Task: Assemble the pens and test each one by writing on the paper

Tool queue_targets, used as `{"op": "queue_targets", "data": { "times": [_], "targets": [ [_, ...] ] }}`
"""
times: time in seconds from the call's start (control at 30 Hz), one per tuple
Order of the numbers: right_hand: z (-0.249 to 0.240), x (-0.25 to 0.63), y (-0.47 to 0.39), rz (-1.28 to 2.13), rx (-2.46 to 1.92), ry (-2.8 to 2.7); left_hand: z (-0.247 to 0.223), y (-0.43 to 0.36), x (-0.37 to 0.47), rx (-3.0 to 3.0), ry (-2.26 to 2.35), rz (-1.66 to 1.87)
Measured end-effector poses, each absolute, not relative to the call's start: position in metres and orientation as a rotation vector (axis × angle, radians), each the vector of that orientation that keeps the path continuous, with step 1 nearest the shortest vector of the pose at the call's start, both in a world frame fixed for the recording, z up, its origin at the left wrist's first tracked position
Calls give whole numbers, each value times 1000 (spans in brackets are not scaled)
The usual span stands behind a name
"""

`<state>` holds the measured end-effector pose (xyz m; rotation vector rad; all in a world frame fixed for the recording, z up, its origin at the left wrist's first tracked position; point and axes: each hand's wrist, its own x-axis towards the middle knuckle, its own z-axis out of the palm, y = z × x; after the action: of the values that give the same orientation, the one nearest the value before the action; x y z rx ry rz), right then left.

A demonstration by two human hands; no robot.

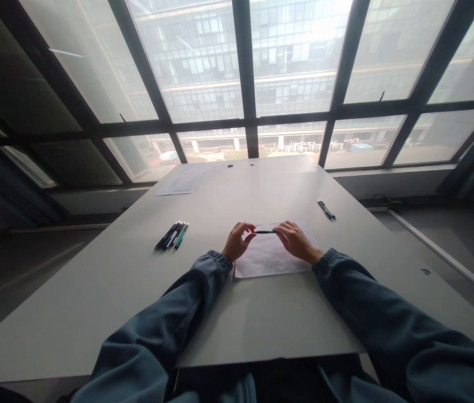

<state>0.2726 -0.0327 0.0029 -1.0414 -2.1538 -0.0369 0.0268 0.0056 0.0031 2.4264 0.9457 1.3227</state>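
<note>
A dark pen (266,232) with a greenish part near its right end lies level between my two hands, above a white sheet of paper (272,260). My left hand (238,240) pinches the pen's left end between thumb and fingers. At the other end, my right hand (296,240) grips it with the fingertips. The paper rests on the white table (262,319), partly covered by my hands. To the left lies a group of several pens (172,235), side by side, one of them green. Further right, a dark pen or pair of pens (326,209) lies slantwise.
Another sheet of paper (182,182) lies at the table's far left. Two small dark round spots show near the far edge. A small dark mark (425,271) is on the right side. Large windows stand beyond the table, with curtains at both sides.
</note>
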Motion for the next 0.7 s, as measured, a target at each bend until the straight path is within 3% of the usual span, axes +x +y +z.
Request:
{"op": "queue_targets", "data": {
  "times": [0.7],
  "targets": [
    [2,272,-34,-5,-1053,-2200,6,3,27,2422,938,1314]
  ]
}}
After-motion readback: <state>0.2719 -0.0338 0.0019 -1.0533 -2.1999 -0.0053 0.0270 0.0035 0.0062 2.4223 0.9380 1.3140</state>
